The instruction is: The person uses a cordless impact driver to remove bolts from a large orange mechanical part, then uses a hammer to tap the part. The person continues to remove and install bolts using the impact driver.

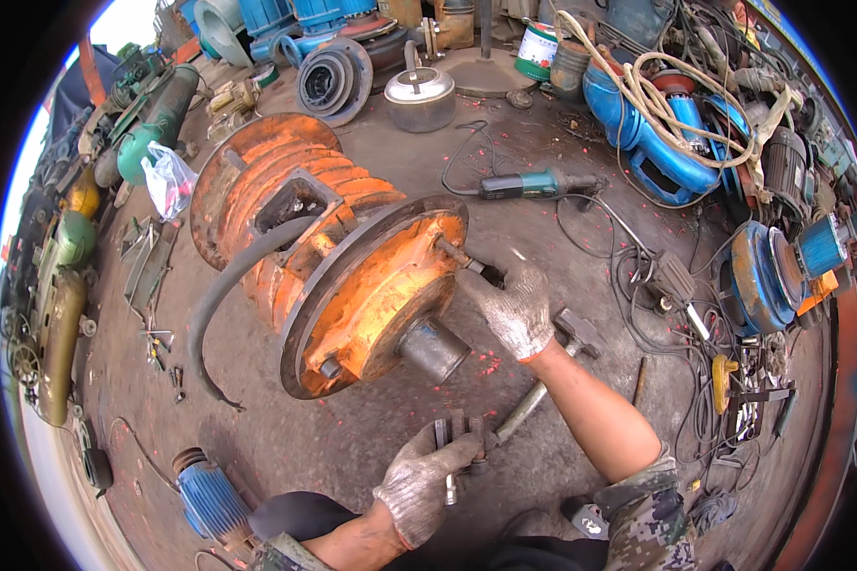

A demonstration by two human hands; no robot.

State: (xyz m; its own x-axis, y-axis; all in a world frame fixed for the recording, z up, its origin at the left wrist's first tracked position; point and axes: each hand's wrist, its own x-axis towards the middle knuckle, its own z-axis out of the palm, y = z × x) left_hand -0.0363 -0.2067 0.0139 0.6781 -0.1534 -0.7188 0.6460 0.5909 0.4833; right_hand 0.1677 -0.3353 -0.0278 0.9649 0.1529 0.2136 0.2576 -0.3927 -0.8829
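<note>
Left of centre, a large orange motor housing point(352, 276) lies on its side on the concrete floor point(371, 438), its steel shaft point(433, 349) pointing toward the viewer. At bottom centre, the gloved left hand point(424, 485) grips a metal tool point(452, 443). Right of centre, the gloved right hand point(514, 306) closes around a bolt point(462, 257) on the housing's flange. A hammer point(552, 366) lies just beneath that forearm.

Stained concrete floor point(371, 162) (daylit), cluttered edges
</note>
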